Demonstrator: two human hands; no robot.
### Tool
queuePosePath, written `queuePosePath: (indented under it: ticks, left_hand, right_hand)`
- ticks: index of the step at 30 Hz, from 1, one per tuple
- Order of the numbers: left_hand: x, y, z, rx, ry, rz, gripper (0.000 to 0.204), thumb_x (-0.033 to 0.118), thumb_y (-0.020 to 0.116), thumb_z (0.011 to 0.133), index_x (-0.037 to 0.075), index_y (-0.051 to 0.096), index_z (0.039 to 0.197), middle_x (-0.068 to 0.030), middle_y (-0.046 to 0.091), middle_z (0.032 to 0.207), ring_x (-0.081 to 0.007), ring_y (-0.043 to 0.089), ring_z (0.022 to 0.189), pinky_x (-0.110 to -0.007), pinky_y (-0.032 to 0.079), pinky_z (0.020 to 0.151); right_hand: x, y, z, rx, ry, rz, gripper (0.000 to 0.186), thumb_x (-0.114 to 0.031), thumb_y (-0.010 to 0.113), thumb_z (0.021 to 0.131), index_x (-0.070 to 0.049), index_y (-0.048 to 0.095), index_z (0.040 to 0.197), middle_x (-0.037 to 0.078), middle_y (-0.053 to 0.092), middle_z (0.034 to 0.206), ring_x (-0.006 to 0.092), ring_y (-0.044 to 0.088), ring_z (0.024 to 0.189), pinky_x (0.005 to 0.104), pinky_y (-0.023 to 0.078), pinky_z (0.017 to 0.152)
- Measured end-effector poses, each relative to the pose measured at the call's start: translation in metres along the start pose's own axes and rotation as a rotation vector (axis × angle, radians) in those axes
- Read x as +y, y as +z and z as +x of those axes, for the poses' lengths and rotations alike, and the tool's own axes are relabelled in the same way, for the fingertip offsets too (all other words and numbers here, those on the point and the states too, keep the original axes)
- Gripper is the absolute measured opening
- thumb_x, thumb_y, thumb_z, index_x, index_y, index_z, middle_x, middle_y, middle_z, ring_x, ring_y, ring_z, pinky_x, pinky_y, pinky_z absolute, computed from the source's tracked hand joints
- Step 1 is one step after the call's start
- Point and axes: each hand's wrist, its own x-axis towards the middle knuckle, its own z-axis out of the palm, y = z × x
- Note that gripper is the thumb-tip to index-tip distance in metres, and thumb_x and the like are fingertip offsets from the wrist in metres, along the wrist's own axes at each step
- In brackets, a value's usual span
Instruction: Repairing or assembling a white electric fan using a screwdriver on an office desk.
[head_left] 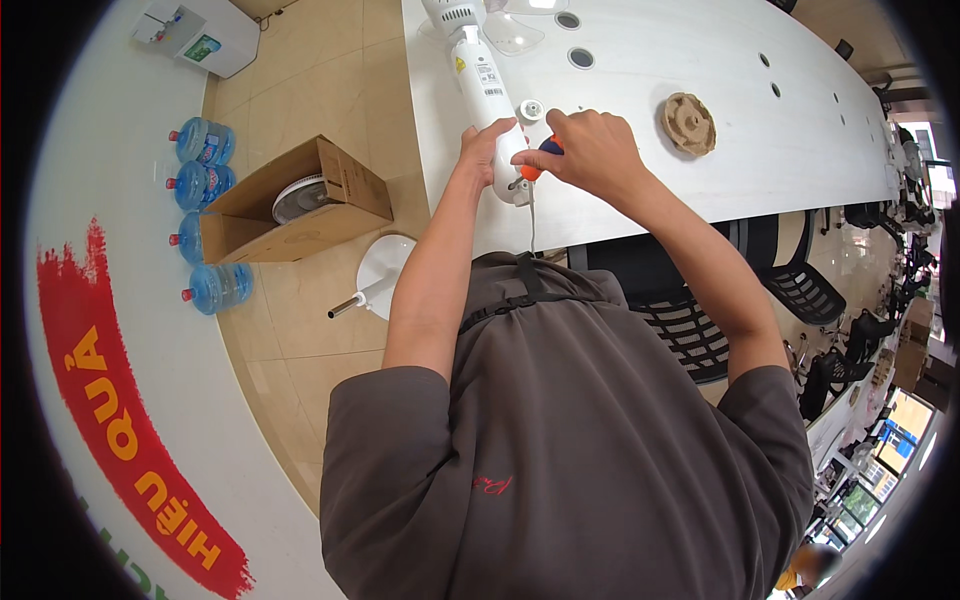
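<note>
A white electric fan body (pixel 487 85) lies on the white table (pixel 620 190), its motor end away from me. My left hand (pixel 482 152) is closed round its near part from the left side. In my right hand (pixel 595 150) is a screwdriver (pixel 531 173) with an orange and blue handle, gripped at the near end of the fan body. The shaft points left toward the fan; I cannot tell whether the tip sits in a screw. A grey cord (pixel 533 225) hangs from that end over the table edge. Beside the fan body lies a small white round part (pixel 531 110).
Clear fan blades (pixel 515 36) lie beyond the motor. A moulded pulp piece (pixel 688 126) is on the table at right. On the floor at left are an open cardboard box (pixel 345 210), a white round base (pixel 385 265) and several water bottles (pixel 218 288). Mesh chairs (pixel 690 335) stand at right.
</note>
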Motion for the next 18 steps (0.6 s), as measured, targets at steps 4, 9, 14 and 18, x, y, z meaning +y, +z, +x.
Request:
queuePosePath:
  ticks: [4,9,14,18]
  left_hand:
    - [0.004,0.002,-0.005,-0.021,0.028,-0.018,0.049,0.009,0.076,0.083,-0.013,0.050,0.118,-0.0228,0.066,0.094,-0.0320,0.071,0.077,-0.047,0.063,0.063]
    - [0.009,0.012,-0.008,-0.005,0.030,-0.048,0.047,0.009,0.076,0.083,-0.012,0.051,0.117,-0.0225,0.066,0.093,-0.0319,0.072,0.075,-0.047,0.064,0.062]
    - [0.007,0.013,-0.008,0.054,0.030,-0.046,0.045,0.009,0.075,0.083,-0.012,0.053,0.116,-0.0224,0.067,0.093,-0.0319,0.072,0.076,-0.047,0.064,0.064]
    - [0.004,0.010,-0.010,0.044,0.044,-0.024,0.045,0.009,0.075,0.083,-0.012,0.053,0.116,-0.0227,0.067,0.094,-0.0321,0.072,0.076,-0.047,0.064,0.065]
  right_hand:
    - [0.008,0.007,-0.008,0.206,-0.175,0.235,0.055,-0.043,0.078,0.084,-0.001,0.057,0.113,0.013,0.065,0.102,0.0298,0.068,0.087,0.0405,0.055,0.069]
    - [0.019,-0.005,-0.015,0.080,-0.331,0.278,0.046,-0.016,0.079,0.084,-0.001,0.052,0.118,0.014,0.060,0.118,0.0325,0.067,0.091,0.0386,0.055,0.075]
    - [0.015,-0.005,-0.014,0.131,-0.394,0.185,0.030,0.000,0.074,0.082,-0.001,0.059,0.107,0.012,0.062,0.107,0.0343,0.067,0.088,0.0421,0.055,0.072]
    - [0.011,-0.001,-0.011,0.129,-0.352,0.076,0.024,-0.014,0.078,0.081,0.001,0.063,0.092,0.013,0.062,0.088,0.0312,0.067,0.075,0.0391,0.054,0.065]
